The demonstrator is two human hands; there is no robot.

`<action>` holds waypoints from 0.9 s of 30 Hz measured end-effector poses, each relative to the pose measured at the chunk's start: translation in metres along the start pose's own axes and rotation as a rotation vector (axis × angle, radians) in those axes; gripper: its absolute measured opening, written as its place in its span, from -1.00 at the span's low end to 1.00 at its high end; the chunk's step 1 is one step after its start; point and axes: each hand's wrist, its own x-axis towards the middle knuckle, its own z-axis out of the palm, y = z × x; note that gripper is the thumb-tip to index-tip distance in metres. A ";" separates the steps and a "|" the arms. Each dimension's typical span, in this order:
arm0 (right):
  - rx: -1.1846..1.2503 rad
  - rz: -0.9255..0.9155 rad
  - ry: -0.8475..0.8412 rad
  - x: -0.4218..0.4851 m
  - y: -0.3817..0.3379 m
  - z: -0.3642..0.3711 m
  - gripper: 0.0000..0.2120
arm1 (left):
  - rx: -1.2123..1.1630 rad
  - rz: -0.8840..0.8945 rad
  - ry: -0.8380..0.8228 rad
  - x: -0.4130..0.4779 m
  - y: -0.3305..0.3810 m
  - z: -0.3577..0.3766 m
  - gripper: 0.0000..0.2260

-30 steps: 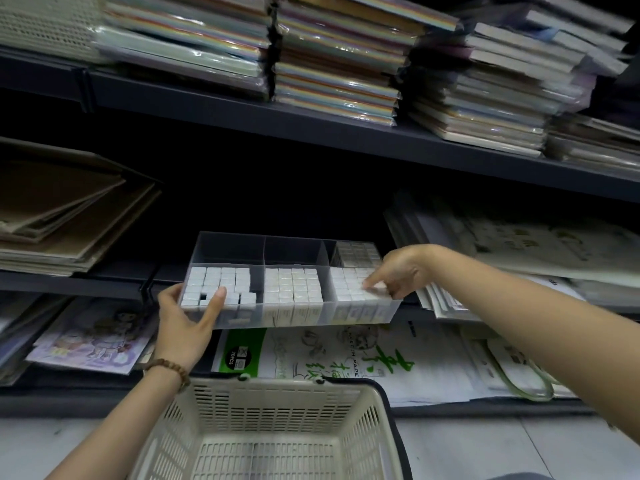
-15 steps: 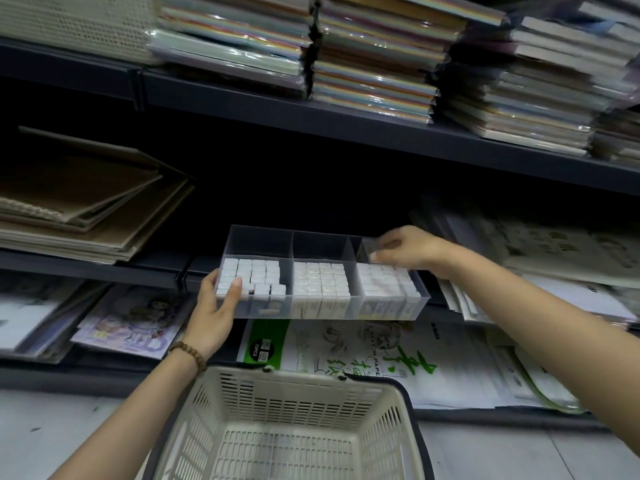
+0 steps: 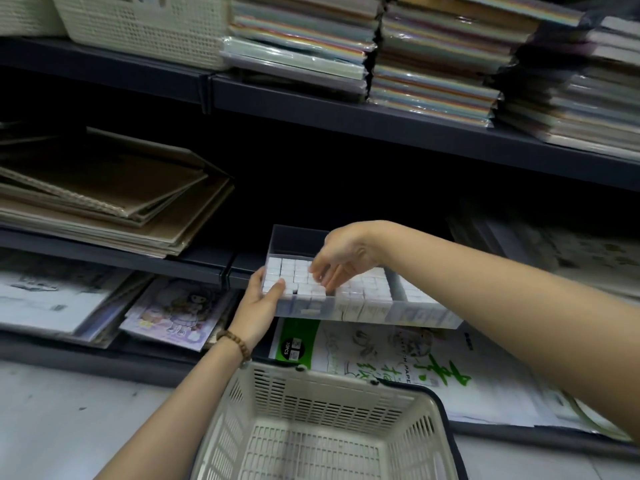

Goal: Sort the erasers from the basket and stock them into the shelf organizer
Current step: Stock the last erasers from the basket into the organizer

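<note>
Single head-worn wide-angle cam, slightly rolled. It looked forward and down over the basket (image 3: 329, 403) at the shelves (image 3: 346, 110); close in, organizer (image 3: 415, 314) within reach mid-frame.

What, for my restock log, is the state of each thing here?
Organizer: gripped at its left end, compartments filled.
Erasers: packed in rows, small gap front left.
Basket: no erasers visible inside.
Left hand: grips organizer.
Right hand: fingertips on erasers, grip unclear.
</note>
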 end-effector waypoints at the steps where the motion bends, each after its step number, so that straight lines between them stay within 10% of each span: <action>1: -0.005 0.004 0.001 0.002 -0.002 0.003 -0.61 | 0.008 0.004 -0.015 0.000 0.000 -0.001 -0.60; 27: -0.050 0.094 0.070 0.042 0.001 0.013 -0.43 | 0.190 0.083 -0.148 0.012 -0.004 -0.014 -0.50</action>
